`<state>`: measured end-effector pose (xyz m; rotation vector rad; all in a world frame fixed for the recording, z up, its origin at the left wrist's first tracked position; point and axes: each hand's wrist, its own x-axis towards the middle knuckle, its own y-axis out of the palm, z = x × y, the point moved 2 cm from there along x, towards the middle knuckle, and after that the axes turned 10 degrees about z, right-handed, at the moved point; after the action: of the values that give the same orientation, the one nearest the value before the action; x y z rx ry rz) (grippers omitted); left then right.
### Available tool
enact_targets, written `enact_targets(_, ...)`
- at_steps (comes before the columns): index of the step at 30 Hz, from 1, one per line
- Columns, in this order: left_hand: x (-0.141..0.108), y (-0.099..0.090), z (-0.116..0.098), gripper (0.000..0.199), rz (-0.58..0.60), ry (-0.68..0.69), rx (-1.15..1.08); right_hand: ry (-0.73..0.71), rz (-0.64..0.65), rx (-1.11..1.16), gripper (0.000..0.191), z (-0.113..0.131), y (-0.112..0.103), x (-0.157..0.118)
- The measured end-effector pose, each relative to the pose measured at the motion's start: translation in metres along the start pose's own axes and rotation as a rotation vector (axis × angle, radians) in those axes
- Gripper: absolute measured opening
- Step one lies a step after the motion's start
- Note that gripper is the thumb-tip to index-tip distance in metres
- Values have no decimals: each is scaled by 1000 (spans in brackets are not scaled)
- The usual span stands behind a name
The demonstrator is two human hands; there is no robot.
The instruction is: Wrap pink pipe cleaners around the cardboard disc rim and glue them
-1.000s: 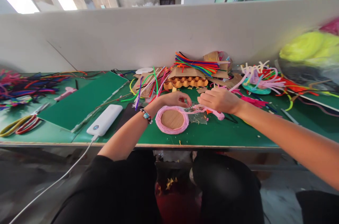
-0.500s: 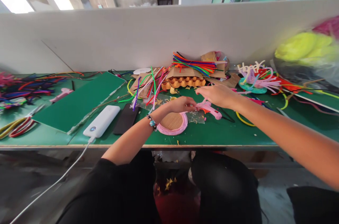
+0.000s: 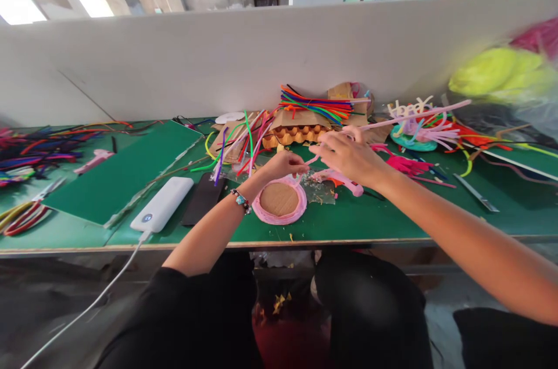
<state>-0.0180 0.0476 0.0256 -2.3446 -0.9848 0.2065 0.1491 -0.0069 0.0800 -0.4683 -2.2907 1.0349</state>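
A round cardboard disc (image 3: 279,199) with a pink fuzzy rim (image 3: 279,219) lies near the table's front edge. Over its upper right side, my left hand (image 3: 288,165) pinches one end of a pink pipe cleaner. My right hand (image 3: 342,151) is closed around the same pink pipe cleaner (image 3: 414,116), whose long end sticks out to the upper right. A pink glue gun (image 3: 344,182) lies on the table just below my right hand, beside a clear plastic scrap (image 3: 322,194).
A white power bank (image 3: 163,205) with a cable and a dark phone (image 3: 203,197) lie left. Behind are an egg carton (image 3: 296,135) and bundled pipe cleaners (image 3: 318,104). Scissors (image 3: 32,212) lie far left, a metal blade (image 3: 476,192) right.
The pink pipe cleaner's long end now extends up to the right from my right hand. Both hands have shifted slightly left in view, and more of the disc shows.
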Motion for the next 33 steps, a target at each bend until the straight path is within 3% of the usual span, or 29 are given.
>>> enact_targets(3, 1, 3, 0, 21, 26, -4, -71, -173, 40, -89, 27, 9, 9, 3)
enact_targets(8, -2, 6, -5, 21, 104, -9, -179, -281, 109, -83, 24, 7, 24, 12)
enact_targets(17, -7, 3, -1, 14, 220, -38, -330, -446, 112, -114, 34, 2, 13, 15)
enact_targets(27, -1, 2, -2, 22, 252, 11, -299, -442, 100, -130, 34, 0, 4, 17)
enact_targets(33, 4, 6, -5, 12, 216, 59, -104, -419, 268, 25, 38, 1, 6, 18)
